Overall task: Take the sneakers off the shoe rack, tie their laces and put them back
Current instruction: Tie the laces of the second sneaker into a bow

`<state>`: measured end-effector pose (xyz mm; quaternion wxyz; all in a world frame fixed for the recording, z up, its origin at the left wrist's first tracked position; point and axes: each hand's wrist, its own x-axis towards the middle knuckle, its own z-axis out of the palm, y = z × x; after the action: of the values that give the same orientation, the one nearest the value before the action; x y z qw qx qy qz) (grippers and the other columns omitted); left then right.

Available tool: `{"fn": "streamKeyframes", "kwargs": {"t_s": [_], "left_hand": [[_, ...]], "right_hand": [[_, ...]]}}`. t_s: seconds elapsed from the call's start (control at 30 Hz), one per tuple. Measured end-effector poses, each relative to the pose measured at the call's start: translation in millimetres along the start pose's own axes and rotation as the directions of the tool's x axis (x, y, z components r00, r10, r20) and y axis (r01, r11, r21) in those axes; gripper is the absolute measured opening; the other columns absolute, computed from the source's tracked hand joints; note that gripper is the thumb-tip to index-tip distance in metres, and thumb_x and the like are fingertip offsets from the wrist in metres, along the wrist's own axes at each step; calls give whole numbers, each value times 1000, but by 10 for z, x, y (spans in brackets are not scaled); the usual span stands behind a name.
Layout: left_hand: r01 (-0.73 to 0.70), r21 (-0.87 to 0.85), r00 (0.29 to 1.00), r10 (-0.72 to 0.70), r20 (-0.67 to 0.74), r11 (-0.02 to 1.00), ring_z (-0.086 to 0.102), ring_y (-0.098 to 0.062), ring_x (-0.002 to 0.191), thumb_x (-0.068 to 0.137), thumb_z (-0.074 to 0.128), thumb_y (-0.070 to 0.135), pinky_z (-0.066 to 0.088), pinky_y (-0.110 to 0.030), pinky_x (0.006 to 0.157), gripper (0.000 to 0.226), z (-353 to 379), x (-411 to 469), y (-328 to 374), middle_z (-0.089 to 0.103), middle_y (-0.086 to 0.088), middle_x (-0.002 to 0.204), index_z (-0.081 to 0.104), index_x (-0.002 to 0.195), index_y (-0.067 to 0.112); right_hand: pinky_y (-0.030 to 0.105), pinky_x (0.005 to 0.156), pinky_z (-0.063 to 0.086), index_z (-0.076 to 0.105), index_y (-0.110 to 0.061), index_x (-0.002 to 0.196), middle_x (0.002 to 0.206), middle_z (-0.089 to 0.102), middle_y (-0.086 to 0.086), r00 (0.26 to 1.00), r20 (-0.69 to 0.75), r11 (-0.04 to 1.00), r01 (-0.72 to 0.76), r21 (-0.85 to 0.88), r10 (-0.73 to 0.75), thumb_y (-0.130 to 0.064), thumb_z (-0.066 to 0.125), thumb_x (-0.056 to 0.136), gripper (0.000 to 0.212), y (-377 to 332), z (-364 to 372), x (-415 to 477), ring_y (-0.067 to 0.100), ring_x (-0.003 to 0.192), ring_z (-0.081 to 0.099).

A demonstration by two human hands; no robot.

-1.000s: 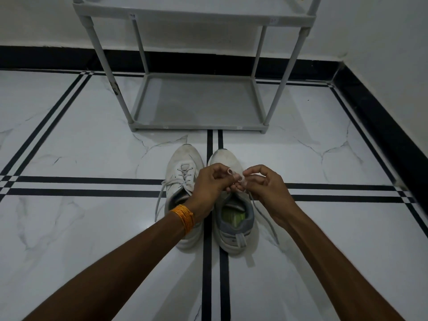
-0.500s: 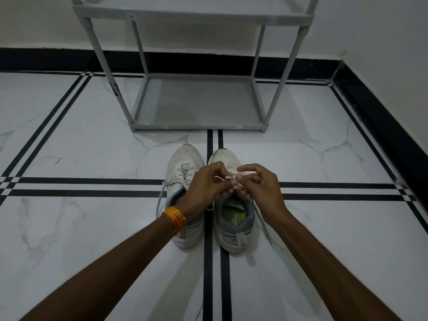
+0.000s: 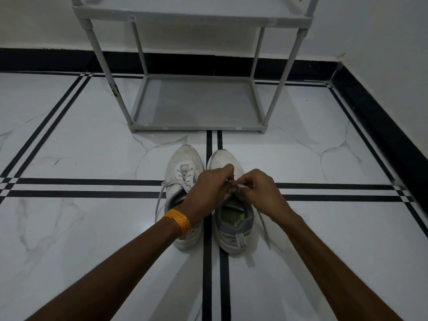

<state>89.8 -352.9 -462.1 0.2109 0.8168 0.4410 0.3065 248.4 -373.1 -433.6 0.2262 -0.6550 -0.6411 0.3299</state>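
White marble floor point(image 3: 69, 228) with black stripes, grey shoe rack point(image 3: 196, 100) against the wall, bottom shelf bare. Two white sneakers sit side by side on the floor just in front of it, toes toward the rack. Left sneaker point(image 3: 183, 167): laces loose, one end trailing onto the floor at its left side. Left hand point(image 3: 208, 188), orange bangles point(image 3: 178, 222) on the wrist, and right hand point(image 3: 257, 191) meet over the right sneaker point(image 3: 231, 218), both pinching its lace point(image 3: 234, 185) close together; a free end hangs down its right side. Looks like knot forming. Advice: keep tension even on both sides, pull outward not upward so the shoe stays put, seat the knot low.
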Motion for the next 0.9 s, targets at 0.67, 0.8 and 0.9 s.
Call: {"fn": "streamKeyframes", "kwargs": {"t_s": [0.67,0.8,0.9], "left_hand": [[650,-516,760,-503,412,558,60,-8,59,87,72,14,47,-18,53,15,-262,252,120,70,-9,73,62,78,7],[598,-434,798,-547,252,673,64,-12,63,86,73,16,50,-24,60,22,-284,235,50,69,-4,67,63,67,10],[532,48,847,-532,-9,845,65,-26,81,89,67,17,46,-33,68,14,-335,220,-182,70,-12,85,64,83,4]], "right_hand": [[27,67,39,63,-6,81,82,61,10,841,-132,802,435,-410,-524,-18,65,88,14,108,-27,-67,22,76,50],[27,69,36,58,-11,83,83,55,2,928,-27,900,352,-257,-370,-22,61,93,16,165,-135,-63,17,79,45],[30,66,36,58,-13,81,79,54,-2,964,70,909,265,-322,-256,-20,59,94,15,330,-349,-73,16,75,46]]}}
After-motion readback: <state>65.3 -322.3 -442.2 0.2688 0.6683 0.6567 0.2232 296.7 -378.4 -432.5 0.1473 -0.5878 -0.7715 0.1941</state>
